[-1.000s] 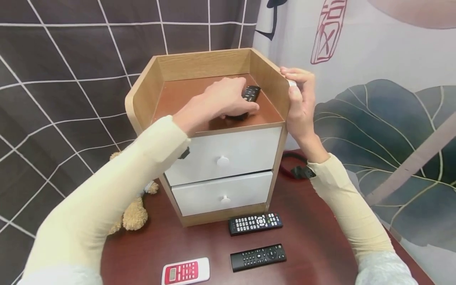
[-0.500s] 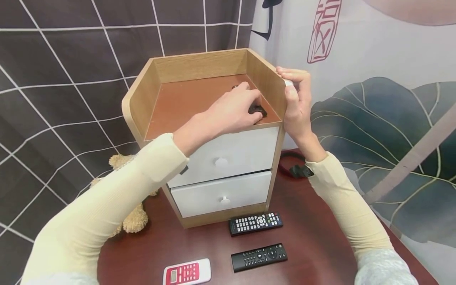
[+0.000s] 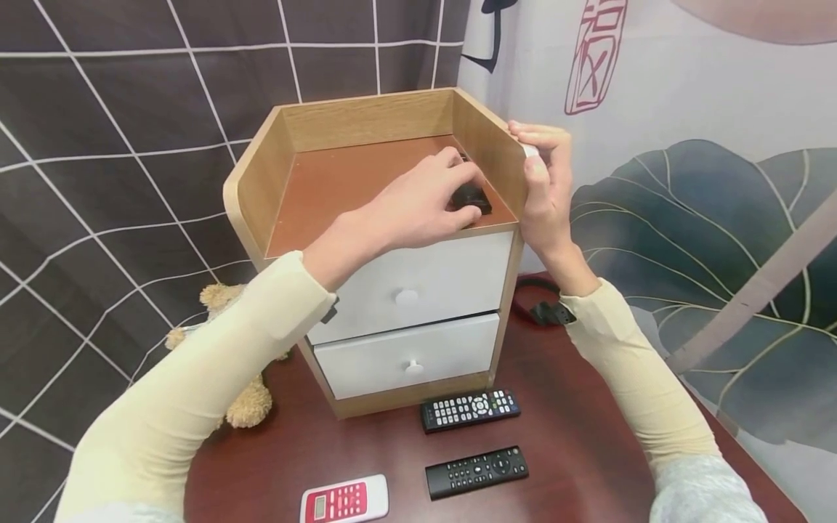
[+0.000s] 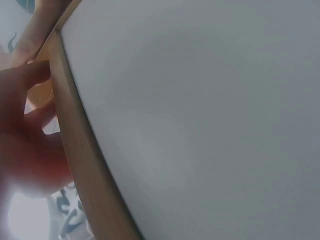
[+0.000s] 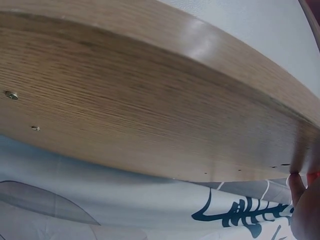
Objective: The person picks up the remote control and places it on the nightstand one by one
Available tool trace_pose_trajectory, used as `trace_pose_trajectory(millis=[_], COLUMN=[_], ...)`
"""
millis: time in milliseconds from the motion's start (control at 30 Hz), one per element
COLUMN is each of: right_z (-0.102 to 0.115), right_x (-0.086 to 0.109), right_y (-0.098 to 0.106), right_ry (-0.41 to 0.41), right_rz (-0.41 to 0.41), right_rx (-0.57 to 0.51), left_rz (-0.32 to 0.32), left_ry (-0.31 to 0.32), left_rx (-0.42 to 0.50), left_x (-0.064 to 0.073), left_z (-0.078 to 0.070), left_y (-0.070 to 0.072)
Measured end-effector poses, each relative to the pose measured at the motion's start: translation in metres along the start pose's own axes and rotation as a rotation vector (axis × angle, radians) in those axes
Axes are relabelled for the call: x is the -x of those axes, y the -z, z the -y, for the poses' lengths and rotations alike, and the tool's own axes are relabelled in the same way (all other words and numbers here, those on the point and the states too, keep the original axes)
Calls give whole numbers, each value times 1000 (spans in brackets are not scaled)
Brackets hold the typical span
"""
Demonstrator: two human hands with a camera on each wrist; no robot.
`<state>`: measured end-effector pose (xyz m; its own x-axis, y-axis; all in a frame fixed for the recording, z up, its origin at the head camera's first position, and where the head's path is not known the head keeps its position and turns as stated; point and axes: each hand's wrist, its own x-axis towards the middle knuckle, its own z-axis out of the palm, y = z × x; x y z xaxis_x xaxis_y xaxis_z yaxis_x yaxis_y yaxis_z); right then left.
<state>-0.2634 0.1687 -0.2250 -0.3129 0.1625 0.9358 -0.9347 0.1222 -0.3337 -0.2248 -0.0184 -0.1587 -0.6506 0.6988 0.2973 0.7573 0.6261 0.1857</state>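
A small two-drawer cabinet (image 3: 410, 290), wood-edged with white drawer fronts, has a brown walled top tray (image 3: 346, 181). In its front right part lies a black remote control (image 3: 472, 197), close to the right wall. My left hand (image 3: 425, 196) holds it from above, thumb on the near side and fingers arched over it; its far part is hidden. My right hand (image 3: 549, 181) grips the front edge of the cabinet's right side panel. The left wrist view shows the left hand (image 4: 30, 135) beyond the tray's front edge. At the right wrist view's edge, fingers (image 5: 298, 187) touch the side panel.
On the red-brown table (image 3: 562, 450) lie a black remote with white buttons (image 3: 471, 410), an all-black remote (image 3: 477, 472) and a white-and-red remote (image 3: 344, 500). A plush toy (image 3: 247, 403) sits left of the cabinet. A grid curtain (image 3: 131, 218) hangs behind.
The left hand has moved the remote control rightward in the tray, toward the right wall, turning it; lately the hand has drawn back slightly left. The right hand has kept its grip on the side panel.
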Motion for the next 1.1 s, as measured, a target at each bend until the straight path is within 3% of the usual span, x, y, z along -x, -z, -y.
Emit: trace_pose_trajectory(millis=[200, 367, 633, 767, 867, 967, 1100], right_z=[0, 2, 8, 9, 9, 9, 8], right_x=[1, 3, -1, 0, 1, -1, -2], right_y=[0, -1, -2, -2, -3, -4, -6], right_ry=[-2, -7, -13, -27, -37, -45, -68], right_rz=[-5, -12, -24, -26, -24, -22, -21], right_rx=[-10, -19, -6, 4, 22, 31, 42], left_rz=[-115, -193, -304, -297, -258, -216, -172], left_ry=[-144, -265, -585, -720, -750, -739, -728], left_rx=[118, 116, 6, -30, -61, -71, 17], left_x=[13, 23, 36, 51, 66, 79, 93], left_z=[11, 11, -10, -23, -29, -30, -19], left_y=[6, -1, -34, -61, -81, -98, -132])
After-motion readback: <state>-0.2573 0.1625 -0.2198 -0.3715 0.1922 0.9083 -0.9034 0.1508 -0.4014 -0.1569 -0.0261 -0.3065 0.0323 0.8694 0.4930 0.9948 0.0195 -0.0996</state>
